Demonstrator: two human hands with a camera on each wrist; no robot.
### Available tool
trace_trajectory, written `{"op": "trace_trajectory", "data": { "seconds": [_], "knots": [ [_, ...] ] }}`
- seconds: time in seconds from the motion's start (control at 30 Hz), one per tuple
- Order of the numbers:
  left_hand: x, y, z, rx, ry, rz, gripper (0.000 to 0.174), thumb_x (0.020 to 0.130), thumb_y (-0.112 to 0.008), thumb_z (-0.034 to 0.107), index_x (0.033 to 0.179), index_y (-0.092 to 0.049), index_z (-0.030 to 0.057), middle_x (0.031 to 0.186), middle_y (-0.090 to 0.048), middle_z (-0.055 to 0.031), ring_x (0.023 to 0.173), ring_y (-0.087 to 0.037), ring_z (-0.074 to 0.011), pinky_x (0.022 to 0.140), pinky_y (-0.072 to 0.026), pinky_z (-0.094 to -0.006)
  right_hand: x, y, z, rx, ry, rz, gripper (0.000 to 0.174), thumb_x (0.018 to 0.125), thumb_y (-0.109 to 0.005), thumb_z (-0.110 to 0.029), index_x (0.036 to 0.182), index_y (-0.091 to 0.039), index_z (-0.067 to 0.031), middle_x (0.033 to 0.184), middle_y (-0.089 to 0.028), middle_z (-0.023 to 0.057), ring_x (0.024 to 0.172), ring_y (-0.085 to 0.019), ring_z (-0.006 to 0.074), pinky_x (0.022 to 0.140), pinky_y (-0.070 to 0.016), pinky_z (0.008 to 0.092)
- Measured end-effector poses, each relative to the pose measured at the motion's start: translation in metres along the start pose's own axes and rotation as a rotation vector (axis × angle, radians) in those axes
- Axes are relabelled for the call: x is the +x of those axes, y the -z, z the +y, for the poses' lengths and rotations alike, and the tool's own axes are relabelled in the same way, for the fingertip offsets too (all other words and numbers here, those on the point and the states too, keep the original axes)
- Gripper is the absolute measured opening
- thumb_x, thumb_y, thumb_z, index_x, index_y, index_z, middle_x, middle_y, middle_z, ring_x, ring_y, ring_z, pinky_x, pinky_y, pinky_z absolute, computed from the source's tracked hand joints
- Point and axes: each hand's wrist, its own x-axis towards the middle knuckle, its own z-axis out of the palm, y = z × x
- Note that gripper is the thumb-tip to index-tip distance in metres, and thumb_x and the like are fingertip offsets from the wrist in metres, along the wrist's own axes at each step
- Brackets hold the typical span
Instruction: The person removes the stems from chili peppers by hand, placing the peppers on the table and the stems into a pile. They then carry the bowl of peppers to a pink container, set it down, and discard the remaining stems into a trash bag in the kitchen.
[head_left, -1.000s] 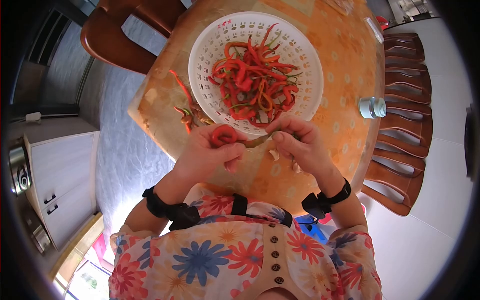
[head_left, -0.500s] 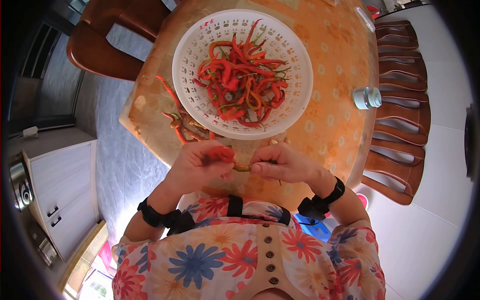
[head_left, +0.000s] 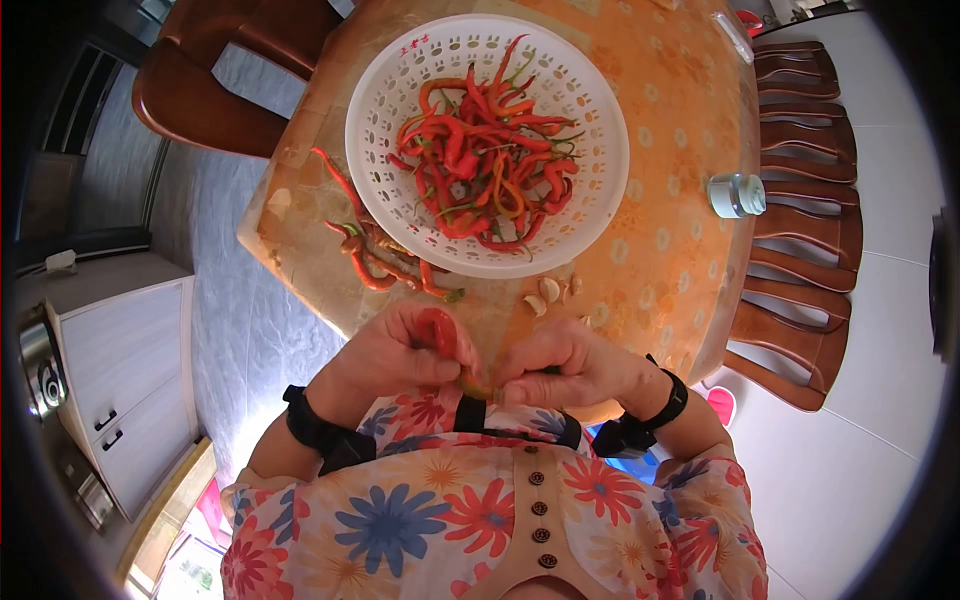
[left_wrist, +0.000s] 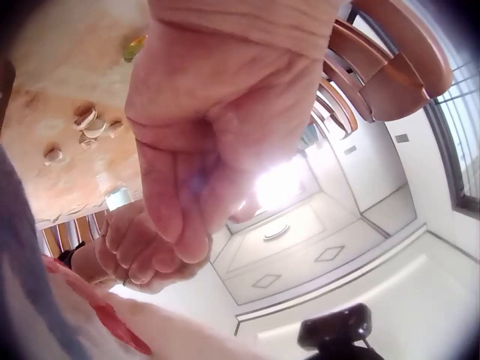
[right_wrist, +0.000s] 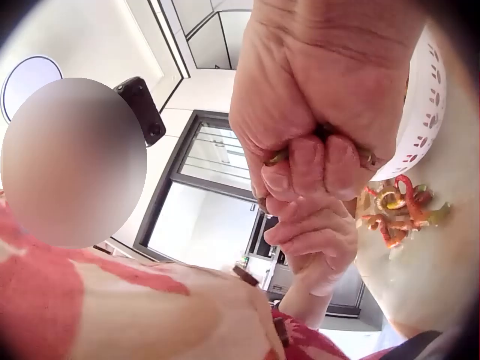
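My left hand [head_left: 395,352] grips a curled red chili pepper [head_left: 436,328], close in front of the floral shirt. The pepper's greenish-yellow end [head_left: 474,385] sticks out toward my right hand [head_left: 565,365], whose thumb and fingers pinch at its tip. In the right wrist view, green stems [right_wrist: 277,158] poke out on both sides of the curled right fingers. My left fingers hide most of the pepper in the left wrist view. Ahead of both hands, a white perforated basket [head_left: 598,170] holds a heap of red chili peppers [head_left: 480,150].
More chili peppers [head_left: 372,262] lie on the table left of the basket. Several garlic cloves [head_left: 548,289] are at its near side. A glass jar [head_left: 735,196] stands by the right table edge, with wooden chairs [head_left: 805,215] beyond. Another chair [head_left: 215,95] is at the upper left.
Both hands have drawn back from the basket toward the body with the pepper between them. The garlic cloves and table peppers now show more fully. The view has shifted slightly.
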Motion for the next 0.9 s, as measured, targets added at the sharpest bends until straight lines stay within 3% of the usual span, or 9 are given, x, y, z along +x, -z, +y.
{"op": "trace_trajectory", "data": {
  "seconds": [0.1, 0.17, 0.23, 0.37, 0.47, 0.67, 0.9],
  "knots": [
    [0.003, -0.011, 0.013, 0.076, 0.044, 0.129, 0.011, 0.075, -0.064, 0.0, 0.085, -0.058, -0.0004, 0.082, -0.062, -0.008, 0.061, -0.061, -0.0139, 0.055, -0.0498, -0.0242, 0.0, 0.003, 0.006, -0.172, 0.003, 0.107, 0.013, 0.084, -0.059, -0.014, 0.084, -0.061, -0.0011, 0.065, -0.057, 0.0062, 0.058, -0.049, 0.0114, 0.052, -0.04, 0.027],
    [0.006, -0.016, 0.015, 0.111, 0.085, 0.194, 0.012, 0.074, -0.065, 0.0, 0.085, -0.058, -0.0006, 0.081, -0.062, -0.007, 0.061, -0.061, -0.0127, 0.056, -0.0494, -0.0231, 0.002, 0.003, 0.006, -0.314, -0.147, 0.179, 0.011, 0.083, -0.058, -0.011, 0.085, -0.061, -0.0012, 0.068, -0.058, 0.0077, 0.059, -0.051, 0.0119, 0.053, -0.041, 0.0274],
    [0.007, -0.017, 0.012, 0.309, 0.116, 0.306, 0.015, 0.067, -0.065, -0.005, 0.079, -0.057, -0.0003, 0.08, -0.06, -0.0111, 0.063, -0.061, -0.0167, 0.053, -0.0502, -0.0248, 0.006, -0.001, 0.007, -0.289, -0.102, 0.22, 0.01, 0.082, -0.058, -0.01, 0.085, -0.062, -0.0014, 0.07, -0.059, 0.0085, 0.06, -0.052, 0.012, 0.054, -0.0413, 0.0274],
    [0.005, -0.012, 0.008, 0.314, 0.065, 0.283, 0.017, 0.066, -0.067, -0.004, 0.078, -0.057, -0.0004, 0.079, -0.059, -0.0119, 0.059, -0.06, -0.0171, 0.051, -0.0502, -0.0247, 0.009, -0.006, -0.002, -0.273, 0.0, 0.228, 0.009, 0.081, -0.058, -0.009, 0.085, -0.062, -0.0017, 0.074, -0.06, 0.0108, 0.061, -0.054, 0.0123, 0.055, -0.0421, 0.0274],
    [0.004, -0.01, 0.009, 0.15, 0.057, 0.192, 0.012, 0.07, -0.067, -0.003, 0.078, -0.059, -0.0011, 0.073, -0.06, -0.0075, 0.058, -0.061, -0.0154, 0.052, -0.0484, -0.0236, 0.008, -0.005, 0.006, -0.284, 0.047, 0.185, 0.007, 0.081, -0.059, -0.008, 0.085, -0.062, -0.0025, 0.07, -0.058, 0.0097, 0.059, -0.052, 0.0125, 0.054, -0.0414, 0.0272],
    [0.002, -0.013, 0.01, 0.108, 0.092, 0.138, 0.014, 0.069, -0.068, 0.0, 0.077, -0.058, -0.0013, 0.072, -0.06, -0.008, 0.056, -0.06, -0.016, 0.048, -0.0464, -0.0236, 0.009, -0.004, 0.007, -0.172, 0.036, 0.123, 0.009, 0.083, -0.059, -0.01, 0.086, -0.061, -0.0028, 0.061, -0.051, 0.0064, 0.054, -0.045, 0.0127, 0.051, -0.0389, 0.0263],
    [0.004, -0.007, 0.002, 0.059, 0.091, 0.098, 0.013, 0.069, -0.068, 0.0, 0.077, -0.058, -0.001, 0.066, -0.059, -0.0076, 0.054, -0.06, -0.0157, 0.047, -0.0455, -0.0232, 0.008, -0.004, 0.008, -0.06, 0.032, 0.08, 0.012, 0.085, -0.058, -0.013, 0.086, -0.06, -0.0019, 0.066, -0.053, 0.0044, 0.059, -0.046, 0.0103, 0.054, -0.0391, 0.0257]
  ]
}}
